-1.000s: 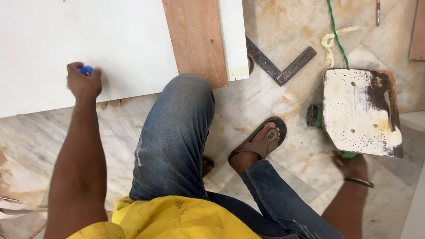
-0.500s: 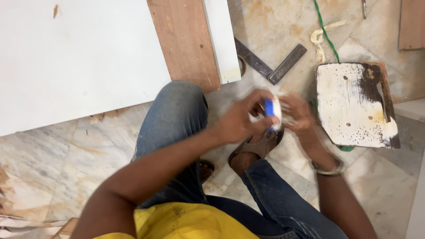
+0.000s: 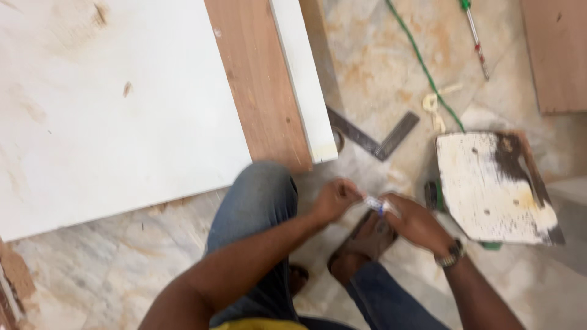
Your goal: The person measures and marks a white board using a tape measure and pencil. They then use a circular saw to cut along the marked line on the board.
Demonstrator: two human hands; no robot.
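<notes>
Over marble floor (image 3: pixel 379 79), right hand (image 3: pixel 416 221) around pen (image 3: pixel 374 203)

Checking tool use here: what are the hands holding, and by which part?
Both hands hold a small white-and-blue pen-like object, one at each end; exact grip blurred.

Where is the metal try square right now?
In the head view, the metal try square lies flat on the marble floor, right of centre, between the white board's end and the paint-stained white block.

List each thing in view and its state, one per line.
Left hand: closed, pinching the small white and blue object.
Right hand: holding the same small white and blue object.
White board: flat on floor.
Metal square: flat on floor.
Stained white block: on floor, untouched.
</notes>
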